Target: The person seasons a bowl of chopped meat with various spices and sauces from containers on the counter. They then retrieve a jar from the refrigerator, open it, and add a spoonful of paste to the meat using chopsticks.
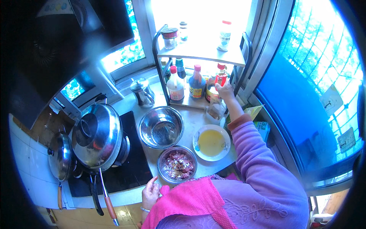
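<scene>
My right hand [226,91] reaches out to the shelf rack and grips a clear bottle with a red cap and red handle [221,75]. My left hand [151,192] is low at the counter's front edge, apparently with nothing in it, its index finger held out from the others. Just beyond it stands a small metal bowl [196,169] of raw meat pieces with white powder and brown seasoning on top. Behind that bowl is a larger steel bowl [145,120], which looks bare inside. A white plate [195,144] of pale yellow liquid [211,142] lies to the right.
On the left, a wok with a domed metal lid [105,131] sits on the black gas hob [134,174], its handle jutting past the counter edge. A second lidded pan [59,157] is beside it. Sauce bottles [197,83] crowd the rack [200,54]. A steel pot [142,93] stands left.
</scene>
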Demonstrator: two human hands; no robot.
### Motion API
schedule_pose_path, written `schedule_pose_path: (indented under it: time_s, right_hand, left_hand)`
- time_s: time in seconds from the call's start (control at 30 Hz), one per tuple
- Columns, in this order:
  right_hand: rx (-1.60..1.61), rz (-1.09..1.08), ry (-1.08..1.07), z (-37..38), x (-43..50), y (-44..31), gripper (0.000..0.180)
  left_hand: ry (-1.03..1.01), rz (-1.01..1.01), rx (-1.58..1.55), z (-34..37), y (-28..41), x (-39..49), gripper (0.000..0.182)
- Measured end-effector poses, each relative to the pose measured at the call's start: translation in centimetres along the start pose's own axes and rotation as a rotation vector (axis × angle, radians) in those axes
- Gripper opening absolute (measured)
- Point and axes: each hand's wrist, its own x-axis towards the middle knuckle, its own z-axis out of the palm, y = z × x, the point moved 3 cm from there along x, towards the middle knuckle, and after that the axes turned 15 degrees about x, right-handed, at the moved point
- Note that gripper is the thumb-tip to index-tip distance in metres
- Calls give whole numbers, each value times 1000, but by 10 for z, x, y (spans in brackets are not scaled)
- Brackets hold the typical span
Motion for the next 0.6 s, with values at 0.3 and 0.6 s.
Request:
schedule_pose_path:
  time_s: [0.3, 0.6]
  right_hand:
    - [-85, -29, 26, 13, -11, -3, 40]
    - [-133, -199, 254, -15, 46, -46, 27]
  left_hand:
    - [22, -9, 68, 1, 8, 0, 36]
    - [26, -94, -2, 5, -1, -5, 37]
